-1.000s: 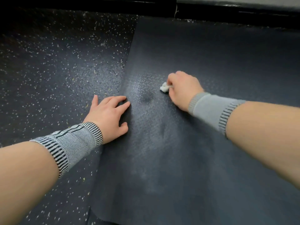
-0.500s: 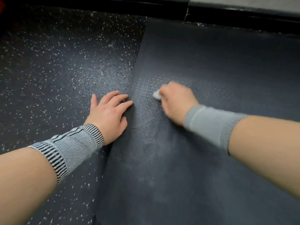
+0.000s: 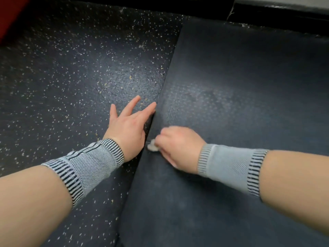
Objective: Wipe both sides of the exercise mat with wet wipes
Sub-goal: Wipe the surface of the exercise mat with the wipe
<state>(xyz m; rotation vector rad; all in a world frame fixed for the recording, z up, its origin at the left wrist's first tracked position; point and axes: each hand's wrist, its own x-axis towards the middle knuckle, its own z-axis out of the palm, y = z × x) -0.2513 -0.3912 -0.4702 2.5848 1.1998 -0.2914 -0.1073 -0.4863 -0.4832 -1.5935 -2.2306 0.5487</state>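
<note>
Since the earlier frame the right hand (image 3: pixel 179 146) has dragged the wipe (image 3: pixel 152 147) back to the mat (image 3: pixel 240 86) edge, just beside the left hand (image 3: pixel 128 125). Right fingers pinch the balled wipe; left fingers are spread flat, bracing the edge. The mat looks soft and floppy: lift it by that edge to flip it.

You're looking down at a dark speckled floor (image 3: pixel 74 72). A dark exercise mat (image 3: pixel 249 86) lies flat on it to the right, its left edge running diagonally toward you.
</note>
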